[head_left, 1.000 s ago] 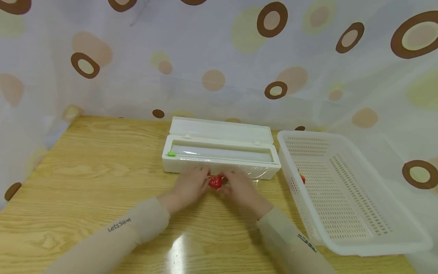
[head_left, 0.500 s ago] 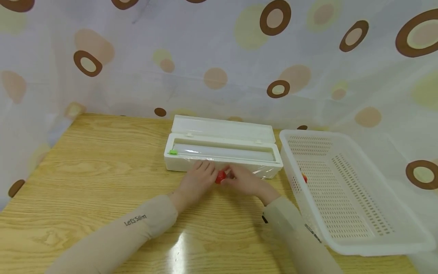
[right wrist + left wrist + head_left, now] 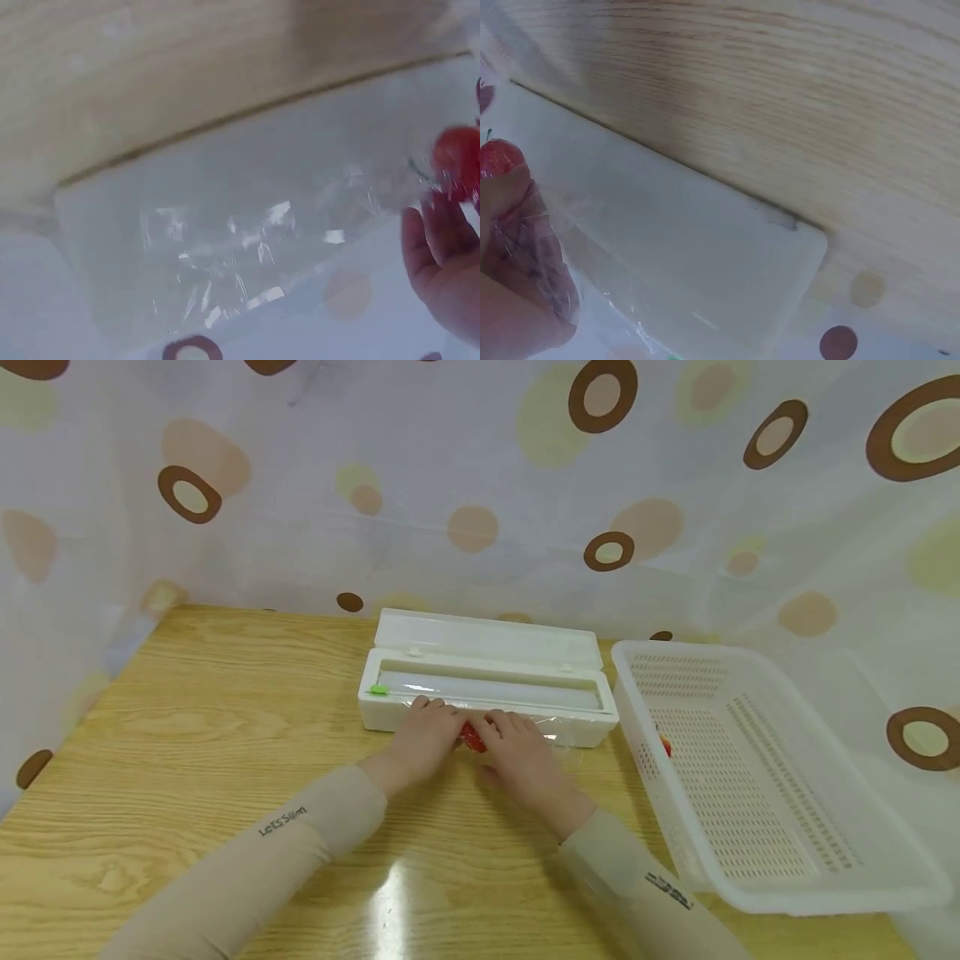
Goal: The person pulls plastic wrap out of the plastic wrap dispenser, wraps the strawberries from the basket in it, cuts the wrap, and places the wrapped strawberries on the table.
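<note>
Fruit (image 3: 473, 737) (red, under clear film (image 3: 240, 259)) is pinched by left hand (image 3: 423, 735) while right hand (image 3: 519, 753), fingers nearly straight, touches it.

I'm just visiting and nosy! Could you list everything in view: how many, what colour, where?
table: one, wood-coloured, underneath
box: one, white, on the table
lid: one, white, open at the box's back
roll: one, whitish, inside the box
clip: one, green, box's left end
clear film: one sheet, transparent, over the box's front
red item: one, red with green stem, before the box
basket: one, white, right of the box
small piece: one, reddish, inside the basket's left wall
cloth: count unclear, whitish with spots, behind and beside the table
left hand: one, bare, gripping the red item
right hand: one, bare, beside it, grip unclear
sleeves: two, beige, lettered, lower foreground
</note>
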Tool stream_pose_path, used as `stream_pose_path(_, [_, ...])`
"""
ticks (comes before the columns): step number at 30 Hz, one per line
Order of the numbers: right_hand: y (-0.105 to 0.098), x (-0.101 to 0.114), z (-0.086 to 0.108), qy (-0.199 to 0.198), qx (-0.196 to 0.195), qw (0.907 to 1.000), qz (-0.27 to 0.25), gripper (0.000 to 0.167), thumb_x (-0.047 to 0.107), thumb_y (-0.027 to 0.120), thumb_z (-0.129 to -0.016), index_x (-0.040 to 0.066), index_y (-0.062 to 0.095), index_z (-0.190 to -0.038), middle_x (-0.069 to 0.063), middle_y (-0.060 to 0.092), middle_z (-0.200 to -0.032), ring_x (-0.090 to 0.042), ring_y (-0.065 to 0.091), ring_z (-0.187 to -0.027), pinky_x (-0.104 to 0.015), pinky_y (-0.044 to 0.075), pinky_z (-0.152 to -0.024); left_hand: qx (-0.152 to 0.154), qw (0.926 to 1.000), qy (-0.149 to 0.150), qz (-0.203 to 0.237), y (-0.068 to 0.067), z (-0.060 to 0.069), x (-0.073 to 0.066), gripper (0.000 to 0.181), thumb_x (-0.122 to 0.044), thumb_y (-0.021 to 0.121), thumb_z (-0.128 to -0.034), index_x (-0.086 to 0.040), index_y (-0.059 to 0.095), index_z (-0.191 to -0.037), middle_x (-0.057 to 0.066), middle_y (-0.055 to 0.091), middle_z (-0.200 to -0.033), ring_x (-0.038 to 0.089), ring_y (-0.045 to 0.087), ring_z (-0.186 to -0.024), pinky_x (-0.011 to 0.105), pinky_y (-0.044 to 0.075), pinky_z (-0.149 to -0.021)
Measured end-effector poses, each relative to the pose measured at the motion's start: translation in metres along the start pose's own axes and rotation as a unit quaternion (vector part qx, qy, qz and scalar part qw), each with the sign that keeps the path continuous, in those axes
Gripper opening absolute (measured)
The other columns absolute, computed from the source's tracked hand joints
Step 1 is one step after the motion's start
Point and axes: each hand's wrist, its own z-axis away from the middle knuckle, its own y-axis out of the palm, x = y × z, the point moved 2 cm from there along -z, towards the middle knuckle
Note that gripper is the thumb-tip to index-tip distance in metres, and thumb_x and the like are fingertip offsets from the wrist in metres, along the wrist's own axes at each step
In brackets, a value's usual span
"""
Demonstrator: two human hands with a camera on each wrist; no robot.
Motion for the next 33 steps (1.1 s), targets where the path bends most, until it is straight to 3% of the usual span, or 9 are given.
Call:
stream_pose_path(3, [0.005,0.001,-0.002,0.0,-0.026,0.9996,-0.012,0.053,0.009,0.077,-0.075,0.008,0.053,-0.123,-0.009,0.061,-0.107,-0.027,0.059,-0.1,-0.04,0.048,-0.091,-0.001,0.9998,0.01,-0.015,0.001,0.001,0.001,0.028,-0.02,0.061,-0.0901,-0.01,0.061,-0.117,0.004,0.067,-0.11,0.022,0.058,-0.099,0.037,0.04,-0.089])
stream_pose_path(6, [0.005,0.0,-0.005,0.011,-0.037,0.999,-0.022,0.046,0.008,0.077,-0.075,0.006,0.058,-0.116,-0.009,0.063,-0.103,-0.026,0.061,-0.094,-0.039,0.05,-0.086,-0.047,0.9935,0.047,-0.092,0.002,0.006,-0.001,0.033,-0.024,0.064,-0.0879,-0.009,0.056,-0.117,0.005,0.063,-0.109,0.023,0.055,-0.1,0.036,0.04,-0.088])
stream_pose_path(10, [0.003,-0.003,-0.008,0.025,-0.023,0.9987,-0.039,0.04,0.009,0.077,-0.074,0.002,0.06,-0.109,-0.01,0.064,-0.101,-0.026,0.061,-0.093,-0.038,0.051,-0.084,-0.165,0.9554,0.093,-0.227,0.004,0.013,-0.004,0.035,-0.026,0.069,-0.0832,-0.011,0.051,-0.108,0.003,0.057,-0.099,0.02,0.052,-0.093,0.029,0.041,-0.081])
stream_pose_path(13, [0.001,-0.005,-0.01,0.047,-0.005,0.9968,-0.065,0.037,0.01,0.076,-0.075,0.001,0.061,-0.107,-0.01,0.065,-0.101,-0.026,0.061,-0.095,-0.037,0.051,-0.086,-0.217,0.9291,0.105,-0.28,0.008,0.015,-0.003,0.03,-0.026,0.07,-0.0827,-0.013,0.052,-0.103,-0.001,0.058,-0.094,0.016,0.054,-0.088,0.025,0.041,-0.074])
stream_pose_path(15, [0.0,-0.007,-0.011,0.066,0.011,0.9943,-0.083,0.038,0.01,0.076,-0.075,0.001,0.061,-0.108,-0.011,0.066,-0.102,-0.026,0.061,-0.096,-0.037,0.051,-0.087,-0.235,0.9192,0.108,-0.297,0.011,0.015,-0.001,0.027,-0.025,0.07,-0.083,-0.013,0.053,-0.101,-0.002,0.06,-0.091,0.014,0.056,-0.084,0.023,0.042,-0.07])
stream_pose_path(19, [-0.002,-0.008,-0.013,0.121,0.05,0.9847,-0.115,0.044,0.013,0.075,-0.077,0.001,0.056,-0.115,-0.011,0.065,-0.104,-0.024,0.061,-0.093,-0.036,0.052,-0.083,-0.253,0.912,0.118,-0.3,0.014,0.017,0.006,0.021,-0.021,0.07,-0.0831,-0.012,0.058,-0.097,-0.001,0.063,-0.086,0.013,0.06,-0.079,0.023,0.045,-0.067])
stream_pose_path(24, [-0.005,-0.009,-0.011,0.138,0.042,0.9825,-0.118,0.052,0.017,0.074,-0.078,0.002,0.051,-0.121,-0.012,0.064,-0.107,-0.024,0.062,-0.091,-0.037,0.053,-0.079,-0.244,0.9172,0.133,-0.286,0.014,0.017,0.01,0.014,-0.017,0.069,-0.0831,-0.01,0.066,-0.096,0.001,0.064,-0.088,0.015,0.059,-0.08,0.025,0.046,-0.069])
stream_pose_path(28, [-0.001,-0.01,-0.002,0.056,-0.017,0.9981,0.02,0.053,0.028,0.076,-0.077,0.004,0.052,-0.117,-0.01,0.061,-0.106,-0.025,0.058,-0.095,-0.036,0.051,-0.081,-0.239,0.9207,0.134,-0.278,0.014,0.019,0.011,0.014,-0.015,0.068,-0.0833,-0.01,0.067,-0.097,0.001,0.064,-0.09,0.016,0.059,-0.081,0.026,0.045,-0.07])
stream_pose_path(33, [0.008,-0.01,0.007,-0.002,-0.085,0.9782,0.189,0.039,0.022,0.076,-0.077,0.005,0.057,-0.107,-0.007,0.056,-0.093,-0.022,0.053,-0.084,-0.03,0.045,-0.068,-0.245,0.9191,0.131,-0.279,0.015,0.019,0.013,0.014,-0.015,0.067,-0.0838,-0.011,0.068,-0.097,0.001,0.064,-0.091,0.016,0.059,-0.081,0.026,0.045,-0.07])
